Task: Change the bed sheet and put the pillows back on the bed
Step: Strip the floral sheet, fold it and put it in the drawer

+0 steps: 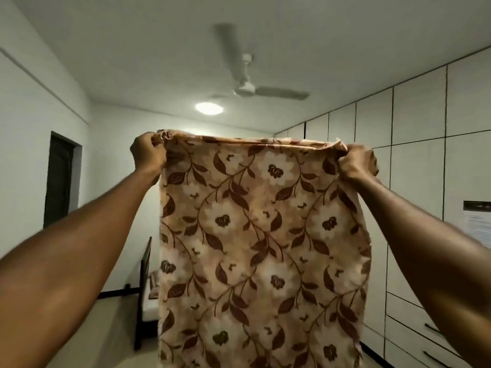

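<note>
Because the floral sheet (263, 243) hangs limp and folded between raised arms, it looks light and soft, best taken at the top corners: the left hand (148, 152) and right hand (357, 162) each clamp one, well apart, with the bed frame (144, 277) behind it.

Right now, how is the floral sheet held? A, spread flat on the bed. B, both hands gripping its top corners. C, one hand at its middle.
B: the left hand and the right hand each grip a top corner of the floral sheet, which hangs down between them.
</note>
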The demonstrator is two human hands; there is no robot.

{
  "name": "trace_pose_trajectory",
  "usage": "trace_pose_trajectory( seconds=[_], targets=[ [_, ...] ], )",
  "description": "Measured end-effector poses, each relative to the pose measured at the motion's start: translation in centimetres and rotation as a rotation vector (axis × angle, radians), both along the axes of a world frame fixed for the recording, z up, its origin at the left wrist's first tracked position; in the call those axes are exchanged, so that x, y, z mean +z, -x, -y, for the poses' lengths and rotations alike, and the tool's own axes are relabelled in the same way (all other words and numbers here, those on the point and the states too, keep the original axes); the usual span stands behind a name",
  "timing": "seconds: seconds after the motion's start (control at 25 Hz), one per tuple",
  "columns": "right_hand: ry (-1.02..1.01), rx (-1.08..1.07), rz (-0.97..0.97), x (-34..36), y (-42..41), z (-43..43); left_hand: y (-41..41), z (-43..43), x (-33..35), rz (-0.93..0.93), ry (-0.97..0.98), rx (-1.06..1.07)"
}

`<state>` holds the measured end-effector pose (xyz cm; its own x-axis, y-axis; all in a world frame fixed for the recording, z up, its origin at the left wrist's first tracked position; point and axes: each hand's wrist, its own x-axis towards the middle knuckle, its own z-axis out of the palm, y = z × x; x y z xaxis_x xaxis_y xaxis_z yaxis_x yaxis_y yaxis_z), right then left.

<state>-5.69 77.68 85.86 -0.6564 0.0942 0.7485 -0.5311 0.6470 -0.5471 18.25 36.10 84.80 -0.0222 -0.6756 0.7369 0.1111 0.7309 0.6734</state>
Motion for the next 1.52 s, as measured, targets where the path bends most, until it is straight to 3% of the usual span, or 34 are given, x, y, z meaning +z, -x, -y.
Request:
trace_pose_trajectory(
  seconds=[0.12,0.24,0.36,0.48,0.68,1.04,1.52],
  targets=[
    [-0.155,0.027,0.052,0.4,-0.9,0.1,-1.2,-0.7,0.7,0.019,0.047,0.039],
    [-0.036,-0.011,-0.058,0.8,-1.5,0.0,-1.2,-0.2,0.8,-0.029,0.038,0.071],
    [-0.078,-0.030,-0.019,0.7,-1.6,0.2,-1.4,-0.4,0.3,0.005,0.020,0.018],
    [-0.019,0.027,-0.041,0.6,-1.8,0.8,-2.5,-0.8,0.7,-0.094,-0.011,0.111],
    [0.044,0.111,0.024,0.1,-2.3,2.2,-4.5,-1.5,1.2,-0.072,0.003,0.191],
    [0.413,0.736,0.584,-1.1,-3.2,3.4,-9.6,2.2,1.4,0.082,-0.056,0.184],
    [0.063,1.034,0.705,-3.5,-2.9,7.5,-17.3,-2.3,-2.6,0.129,-0.221,0.264]
  ],
)
